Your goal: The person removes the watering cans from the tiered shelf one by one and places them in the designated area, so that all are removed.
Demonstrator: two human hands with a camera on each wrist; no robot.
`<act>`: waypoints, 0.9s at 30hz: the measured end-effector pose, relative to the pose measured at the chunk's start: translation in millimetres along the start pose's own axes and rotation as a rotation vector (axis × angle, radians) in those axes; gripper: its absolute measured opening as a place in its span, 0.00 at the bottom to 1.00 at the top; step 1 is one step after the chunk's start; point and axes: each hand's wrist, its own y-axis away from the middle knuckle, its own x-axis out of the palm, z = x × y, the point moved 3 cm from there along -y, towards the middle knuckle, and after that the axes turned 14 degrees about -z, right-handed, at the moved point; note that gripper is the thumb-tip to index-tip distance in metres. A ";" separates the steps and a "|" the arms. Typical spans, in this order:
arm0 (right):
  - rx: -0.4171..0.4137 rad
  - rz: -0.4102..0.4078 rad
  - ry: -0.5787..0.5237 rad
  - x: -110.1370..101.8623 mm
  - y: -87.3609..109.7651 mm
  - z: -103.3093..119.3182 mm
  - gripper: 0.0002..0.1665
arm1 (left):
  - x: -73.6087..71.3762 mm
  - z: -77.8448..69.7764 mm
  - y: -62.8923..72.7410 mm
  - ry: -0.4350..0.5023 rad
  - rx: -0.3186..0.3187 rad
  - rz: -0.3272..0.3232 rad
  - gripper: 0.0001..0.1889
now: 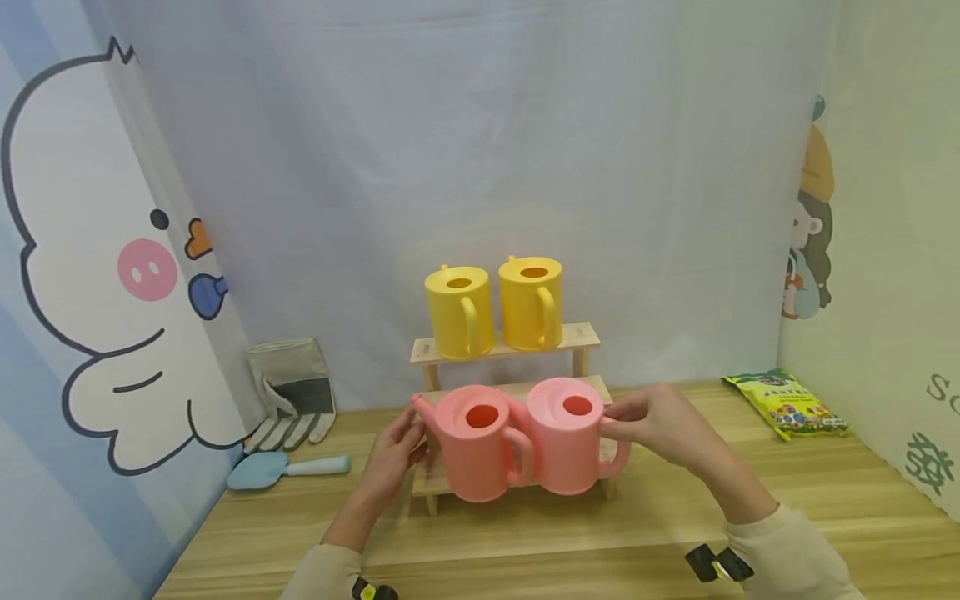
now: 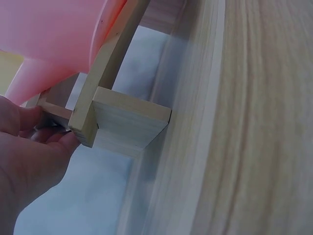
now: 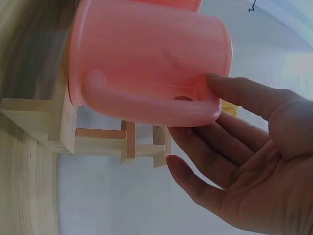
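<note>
Two pink watering cans, a left one (image 1: 480, 458) and a right one (image 1: 564, 450), stand side by side on the lower step of a wooden stand (image 1: 581, 335). Two yellow watering cans (image 1: 459, 312) occupy its upper step. My right hand (image 1: 663, 425) pinches the top of the right pink can's handle (image 3: 146, 111), thumb above and fingers beneath. At the stand's left end, my left hand (image 1: 390, 454) is just under the left can's spout (image 1: 423, 408). Its thumb and curled fingers hold a slat end of the stand (image 2: 85, 122); the exact contact is partly hidden.
A pale blue hand trowel (image 1: 258, 472) lies at the left of the wooden table (image 1: 525, 550), with gardening gloves (image 1: 292, 375) propped behind it. At the far right lies a green and yellow packet (image 1: 787, 404). Cloth walls enclose the table's back and sides.
</note>
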 end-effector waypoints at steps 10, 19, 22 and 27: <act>0.073 -0.022 -0.004 0.3 0.5 -3.3 0.17 | 0.7 0.4 -0.1 0.005 -0.007 -0.008 0.27; 0.146 -0.054 -0.062 2.9 -1.2 -6.4 0.15 | -0.6 2.0 -1.4 0.001 -0.014 -0.021 0.26; 0.156 -0.058 -0.092 3.8 -1.8 -7.8 0.14 | -0.4 2.3 -1.6 0.003 -0.013 -0.022 0.27; 0.151 -0.052 -0.129 5.8 -2.3 -9.0 0.13 | 0.1 1.8 -0.9 0.006 -0.006 -0.026 0.26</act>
